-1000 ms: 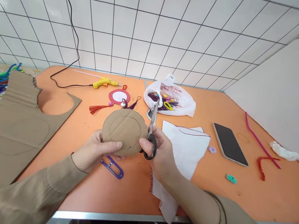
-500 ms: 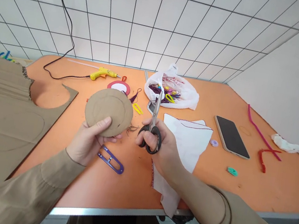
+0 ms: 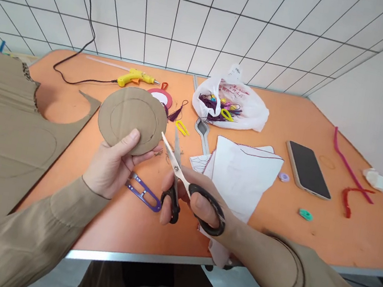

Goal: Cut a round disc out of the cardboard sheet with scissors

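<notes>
A round cardboard disc (image 3: 127,114), with a smaller circle drawn on it, is pinched in my left hand (image 3: 110,164), thumb on the near face and fingers behind. My right hand (image 3: 200,198) grips black-handled scissors (image 3: 176,170) by the finger loops. Their blades are spread apart, and one tip is at or very near the disc's right edge; contact is hard to tell. Below the disc lie purple thread snips (image 3: 143,191), partly behind the scissors. White cloth (image 3: 245,171) with dark red stitched edging lies beyond my right hand.
A large cut cardboard sheet (image 3: 4,133) covers the left side. Along the back are a yellow glue gun (image 3: 134,77) with its cord and a white plastic bag (image 3: 251,109) of tassels. A phone (image 3: 308,169) and pipe cleaners (image 3: 351,164) lie to the right.
The scissors have opened and tilted left, their tips now by the disc's right edge. The disc has turned more face-on. The whole view has shifted slightly.
</notes>
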`<control>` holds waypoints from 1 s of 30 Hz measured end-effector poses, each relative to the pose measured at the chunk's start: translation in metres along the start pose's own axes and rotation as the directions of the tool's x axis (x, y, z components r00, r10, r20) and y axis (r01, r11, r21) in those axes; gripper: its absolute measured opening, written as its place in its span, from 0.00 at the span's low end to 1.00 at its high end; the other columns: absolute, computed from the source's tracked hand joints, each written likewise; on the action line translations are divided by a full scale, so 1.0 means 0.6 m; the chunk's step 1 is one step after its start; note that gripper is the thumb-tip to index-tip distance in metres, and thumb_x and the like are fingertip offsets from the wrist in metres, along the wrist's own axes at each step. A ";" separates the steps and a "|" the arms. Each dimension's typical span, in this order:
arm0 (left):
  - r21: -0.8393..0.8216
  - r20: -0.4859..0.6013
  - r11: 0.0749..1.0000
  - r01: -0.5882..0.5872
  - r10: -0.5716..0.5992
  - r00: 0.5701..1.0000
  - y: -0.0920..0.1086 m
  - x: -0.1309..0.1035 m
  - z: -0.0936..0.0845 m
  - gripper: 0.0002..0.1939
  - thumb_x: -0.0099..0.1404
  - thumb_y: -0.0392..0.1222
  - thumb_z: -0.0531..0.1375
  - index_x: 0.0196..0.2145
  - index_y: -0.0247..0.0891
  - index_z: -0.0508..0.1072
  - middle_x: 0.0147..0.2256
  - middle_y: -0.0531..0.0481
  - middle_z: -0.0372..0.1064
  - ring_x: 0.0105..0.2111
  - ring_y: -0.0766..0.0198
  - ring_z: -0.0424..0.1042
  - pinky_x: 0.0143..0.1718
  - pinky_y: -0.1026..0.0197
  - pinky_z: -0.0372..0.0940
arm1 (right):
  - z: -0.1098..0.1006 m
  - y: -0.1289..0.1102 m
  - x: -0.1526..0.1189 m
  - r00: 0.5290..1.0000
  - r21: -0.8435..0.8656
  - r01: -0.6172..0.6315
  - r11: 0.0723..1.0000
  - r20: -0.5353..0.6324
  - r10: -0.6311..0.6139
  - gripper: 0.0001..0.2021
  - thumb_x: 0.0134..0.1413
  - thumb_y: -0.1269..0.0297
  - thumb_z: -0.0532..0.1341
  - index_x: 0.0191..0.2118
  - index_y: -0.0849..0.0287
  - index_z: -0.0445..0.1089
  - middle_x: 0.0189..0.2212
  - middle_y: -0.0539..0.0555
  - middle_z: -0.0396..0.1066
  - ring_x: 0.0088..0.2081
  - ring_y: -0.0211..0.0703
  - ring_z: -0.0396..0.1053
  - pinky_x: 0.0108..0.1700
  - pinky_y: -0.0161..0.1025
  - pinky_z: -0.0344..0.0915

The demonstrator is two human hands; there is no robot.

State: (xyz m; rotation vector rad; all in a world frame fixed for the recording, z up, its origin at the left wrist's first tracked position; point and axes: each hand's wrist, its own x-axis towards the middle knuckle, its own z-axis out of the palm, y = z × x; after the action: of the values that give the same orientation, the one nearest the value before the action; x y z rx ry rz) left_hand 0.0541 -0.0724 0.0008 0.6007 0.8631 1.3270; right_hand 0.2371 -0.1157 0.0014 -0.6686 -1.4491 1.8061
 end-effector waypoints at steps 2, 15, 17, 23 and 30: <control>-0.027 -0.004 1.000 -0.011 0.010 1.000 -0.003 -0.001 0.001 0.16 0.57 0.35 0.68 0.45 0.37 0.76 0.38 0.47 0.80 0.34 0.60 0.80 0.35 0.65 0.76 | -0.002 0.005 0.001 1.000 -0.002 -0.003 1.000 0.021 0.003 0.25 0.55 0.39 0.59 0.39 0.61 0.65 0.23 0.53 0.71 0.28 0.41 0.67 0.33 0.39 0.62; -0.054 0.039 0.998 0.035 -0.033 0.999 -0.003 -0.005 -0.003 0.09 0.57 0.34 0.67 0.38 0.34 0.79 0.38 0.45 0.80 0.35 0.58 0.80 0.36 0.63 0.76 | 0.001 0.012 0.002 0.999 0.019 0.049 0.999 -0.008 -0.049 0.22 0.59 0.43 0.58 0.39 0.60 0.64 0.20 0.52 0.69 0.27 0.40 0.65 0.31 0.38 0.61; -0.067 0.054 0.996 0.062 -0.058 0.997 -0.002 -0.005 -0.003 0.09 0.58 0.34 0.67 0.39 0.35 0.79 0.37 0.46 0.80 0.34 0.58 0.80 0.35 0.63 0.76 | 0.002 0.013 0.001 0.998 0.015 0.053 0.998 -0.020 -0.053 0.21 0.59 0.44 0.58 0.40 0.61 0.64 0.21 0.52 0.69 0.26 0.40 0.65 0.31 0.38 0.61; -0.043 0.044 0.997 0.063 -0.061 0.997 -0.001 -0.004 -0.003 0.09 0.60 0.34 0.65 0.40 0.34 0.78 0.38 0.44 0.80 0.34 0.57 0.80 0.35 0.64 0.76 | 0.004 0.011 -0.001 0.998 -0.031 0.049 0.998 -0.044 -0.050 0.22 0.59 0.43 0.58 0.40 0.60 0.66 0.21 0.52 0.70 0.27 0.40 0.66 0.32 0.39 0.62; -0.061 0.059 0.995 0.080 -0.076 0.995 0.002 -0.006 -0.001 0.09 0.60 0.33 0.64 0.40 0.35 0.78 0.36 0.47 0.80 0.32 0.59 0.80 0.33 0.65 0.76 | 0.000 0.014 0.001 0.999 -0.032 0.031 0.999 -0.038 -0.032 0.24 0.56 0.40 0.60 0.39 0.60 0.64 0.22 0.52 0.71 0.26 0.40 0.66 0.31 0.39 0.62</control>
State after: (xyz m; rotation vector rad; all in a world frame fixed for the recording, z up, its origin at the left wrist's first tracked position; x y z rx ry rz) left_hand 0.0526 -0.0760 0.0020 0.5480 0.7880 1.2559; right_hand 0.2347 -0.1161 -0.0070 -0.6891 -1.4574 1.7406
